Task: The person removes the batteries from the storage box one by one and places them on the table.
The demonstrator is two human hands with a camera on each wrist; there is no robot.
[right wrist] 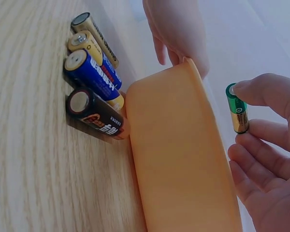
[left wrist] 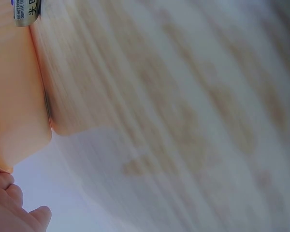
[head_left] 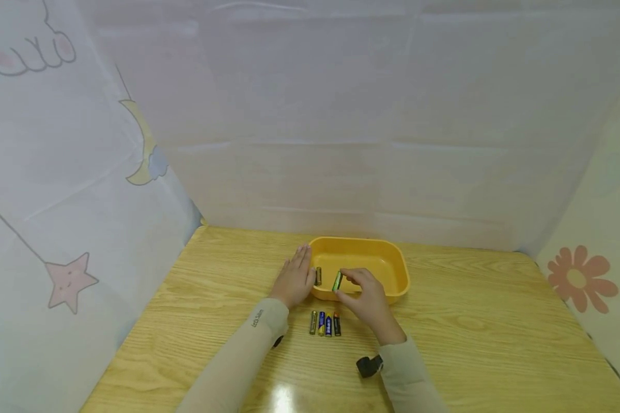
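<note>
A green-and-gold battery (right wrist: 239,113) is pinched between the thumb and fingers of my right hand (head_left: 367,298), above the near part of the yellow-orange plastic basin (head_left: 361,244). My left hand (head_left: 294,279) rests against the basin's left rim with its fingers stretched away from me. Inside the basin, close to that left side, lies a dark gold battery (head_left: 318,276). In front of the basin stands a short row: a gold battery (head_left: 313,322), two blue-and-yellow batteries (right wrist: 94,72) and a black-and-orange battery (right wrist: 97,113).
The basin sits on a light wood-grain table (head_left: 475,321), near its back edge. Pale printed cloth (head_left: 310,115) hangs behind and at both sides. A black wrist-worn device (head_left: 369,366) sticks out from the right sleeve, close to the tabletop.
</note>
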